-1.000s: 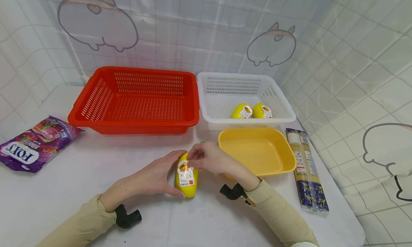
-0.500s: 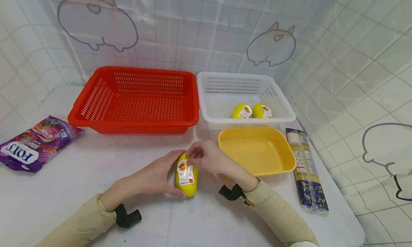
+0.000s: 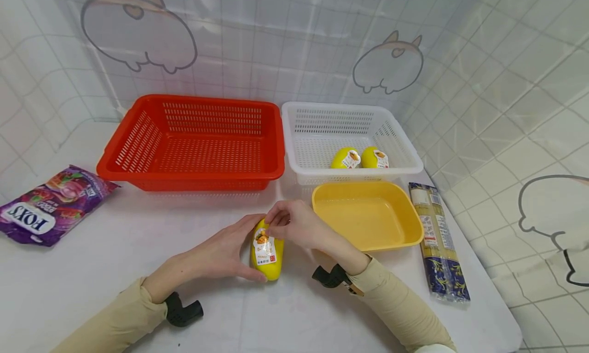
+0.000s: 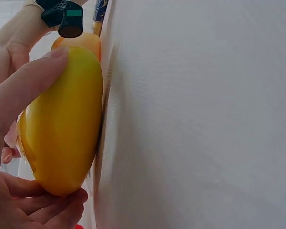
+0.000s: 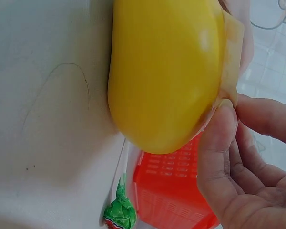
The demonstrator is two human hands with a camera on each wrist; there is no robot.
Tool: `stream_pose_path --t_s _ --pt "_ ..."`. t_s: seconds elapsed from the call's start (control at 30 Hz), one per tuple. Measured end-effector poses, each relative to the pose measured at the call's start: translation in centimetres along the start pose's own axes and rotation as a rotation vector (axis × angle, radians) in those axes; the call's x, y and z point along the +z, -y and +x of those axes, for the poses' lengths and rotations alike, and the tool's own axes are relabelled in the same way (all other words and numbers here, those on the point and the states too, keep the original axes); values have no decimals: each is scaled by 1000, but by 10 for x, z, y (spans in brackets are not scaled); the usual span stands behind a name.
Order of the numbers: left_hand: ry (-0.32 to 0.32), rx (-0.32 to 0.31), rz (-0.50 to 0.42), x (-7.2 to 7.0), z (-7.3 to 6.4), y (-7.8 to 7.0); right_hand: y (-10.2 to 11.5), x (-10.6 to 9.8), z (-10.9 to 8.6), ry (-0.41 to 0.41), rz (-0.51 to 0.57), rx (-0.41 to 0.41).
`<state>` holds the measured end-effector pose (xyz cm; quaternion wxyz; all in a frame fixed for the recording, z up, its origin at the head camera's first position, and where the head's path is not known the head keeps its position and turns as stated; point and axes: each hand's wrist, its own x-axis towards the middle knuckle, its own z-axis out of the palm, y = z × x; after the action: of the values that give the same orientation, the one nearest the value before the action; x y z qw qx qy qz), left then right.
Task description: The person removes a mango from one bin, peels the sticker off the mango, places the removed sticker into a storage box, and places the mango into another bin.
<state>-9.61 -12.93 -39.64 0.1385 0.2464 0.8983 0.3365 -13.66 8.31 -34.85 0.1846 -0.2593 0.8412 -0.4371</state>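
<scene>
And here's your yellow container (image 4: pixel 69 119) lying on the tabletop (image 3: pixel 221 312), left of the yellow tub (image 3: pixel 363 215) | you're bracing it, likely so it won't slide under the label work | left hand (image 3: pixel 224 251) spread wide, gripping both ends | right hand (image 3: pixel 298 224) drawn tight, thumb and fingertip pinching the label's (image 3: pixel 265 251) far edge!

left hand (image 4: pixel 14 100) | grips yellow oval object (image 4: pixel 69 119) | white tabletop (image 4: pixel 205 114) alongside
</scene>
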Motion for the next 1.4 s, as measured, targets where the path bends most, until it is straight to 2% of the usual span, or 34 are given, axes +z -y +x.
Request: stream_pose_path --t_s 0.37,0.47,0.6,0.7,1.07,1.4 --pt "3 7 0 -1 0 -2 0 2 -2 -5 -16 -51" --pt "6 -6 10 -1 0 -2 0 -1 -1 11 -52 -36" --pt "11 -21 25 0 0 -2 1 -4 -1 47 -102 31" --pt "13 -26 26 0 -1 -2 2 -4 -1 64 -103 57" --pt "12 -40 23 0 -1 -2 -1 3 1 54 -123 47" --pt "4 -23 21 0 0 -1 2 3 -1 46 -128 48"
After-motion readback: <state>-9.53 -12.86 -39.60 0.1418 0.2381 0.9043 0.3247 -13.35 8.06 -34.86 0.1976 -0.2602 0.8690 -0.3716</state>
